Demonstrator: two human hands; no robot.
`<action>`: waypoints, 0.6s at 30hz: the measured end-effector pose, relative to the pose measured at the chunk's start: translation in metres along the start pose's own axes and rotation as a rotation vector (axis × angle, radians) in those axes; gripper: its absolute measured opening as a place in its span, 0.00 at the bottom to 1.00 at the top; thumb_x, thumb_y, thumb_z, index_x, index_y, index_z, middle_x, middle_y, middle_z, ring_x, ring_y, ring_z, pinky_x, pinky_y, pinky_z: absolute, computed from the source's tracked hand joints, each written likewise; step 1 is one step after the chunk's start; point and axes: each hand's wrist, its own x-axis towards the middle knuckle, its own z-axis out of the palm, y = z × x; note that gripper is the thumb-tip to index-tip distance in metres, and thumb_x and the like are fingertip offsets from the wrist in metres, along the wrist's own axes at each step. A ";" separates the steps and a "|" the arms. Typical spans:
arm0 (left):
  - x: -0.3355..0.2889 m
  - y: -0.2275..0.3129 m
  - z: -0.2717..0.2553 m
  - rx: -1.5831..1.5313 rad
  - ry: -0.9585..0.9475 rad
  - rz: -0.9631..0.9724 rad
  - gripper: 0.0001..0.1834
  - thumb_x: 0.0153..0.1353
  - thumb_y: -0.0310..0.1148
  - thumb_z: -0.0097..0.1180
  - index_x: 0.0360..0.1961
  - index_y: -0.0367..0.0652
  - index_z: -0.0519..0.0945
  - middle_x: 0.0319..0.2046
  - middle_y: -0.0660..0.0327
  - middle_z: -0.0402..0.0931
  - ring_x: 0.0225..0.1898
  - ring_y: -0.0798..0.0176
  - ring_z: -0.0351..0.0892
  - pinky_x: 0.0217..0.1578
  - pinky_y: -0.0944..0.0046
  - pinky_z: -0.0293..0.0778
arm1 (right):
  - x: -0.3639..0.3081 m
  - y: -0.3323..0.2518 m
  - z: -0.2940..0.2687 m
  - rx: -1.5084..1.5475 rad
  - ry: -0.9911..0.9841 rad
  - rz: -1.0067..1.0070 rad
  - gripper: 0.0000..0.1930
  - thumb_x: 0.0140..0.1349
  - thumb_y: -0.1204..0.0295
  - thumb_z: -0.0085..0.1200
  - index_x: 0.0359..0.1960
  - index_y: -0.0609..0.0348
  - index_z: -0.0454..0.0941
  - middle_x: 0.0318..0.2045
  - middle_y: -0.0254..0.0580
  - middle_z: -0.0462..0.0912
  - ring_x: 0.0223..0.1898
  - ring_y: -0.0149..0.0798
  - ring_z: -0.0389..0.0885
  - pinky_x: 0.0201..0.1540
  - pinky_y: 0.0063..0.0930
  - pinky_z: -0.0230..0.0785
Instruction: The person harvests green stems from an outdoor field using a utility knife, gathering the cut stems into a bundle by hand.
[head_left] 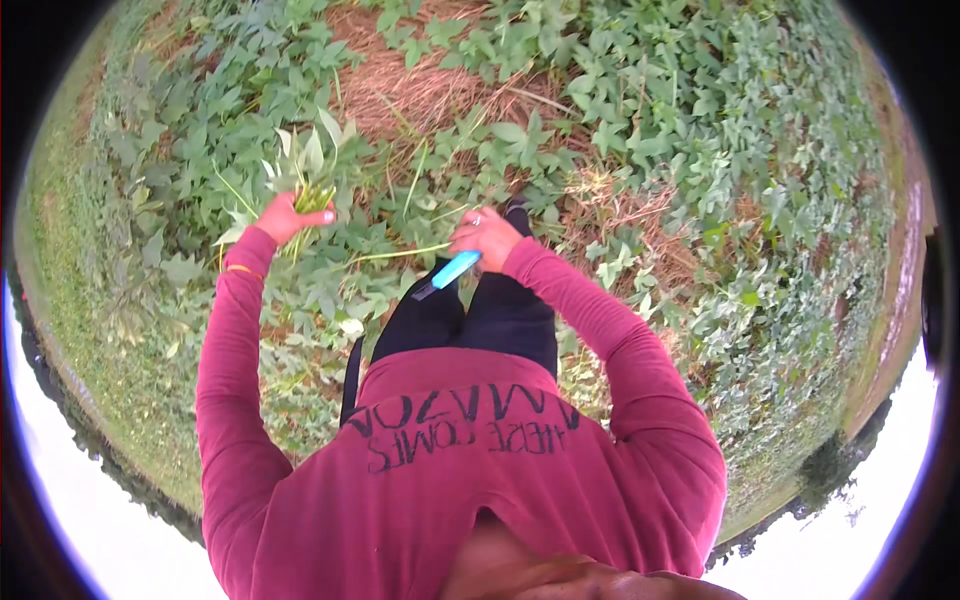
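Note:
My left hand [292, 217] is closed round a bunch of leafy vine cuttings [314, 190], their leaves pointing away from me and their green stems side by side in the fist. My right hand [484, 238], with a ring on one finger, grips a blue-handled knife [458, 270] whose dark end points down and left, above my dark trousers. A single long green stem [400, 252] runs leftward from the fingers of my right hand. Whether those fingers pinch it or only touch it I cannot tell.
Low leafy vines [690, 110] spread thickly all round me. Dry brown straw [410, 85] covers a patch of ground ahead, with more dry stalks [635, 220] to the right. A muddy track [900, 270] runs along the far right edge of the field.

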 end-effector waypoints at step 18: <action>-0.028 -0.090 0.127 -0.529 -0.508 0.187 0.17 0.57 0.29 0.65 0.48 0.34 0.81 0.41 0.57 0.84 0.41 0.61 0.84 0.47 0.61 0.78 | 0.052 -0.109 0.019 -0.173 -0.028 0.036 0.17 0.45 0.77 0.59 0.41 0.48 0.83 0.45 0.36 0.82 0.50 0.47 0.78 0.56 0.46 0.68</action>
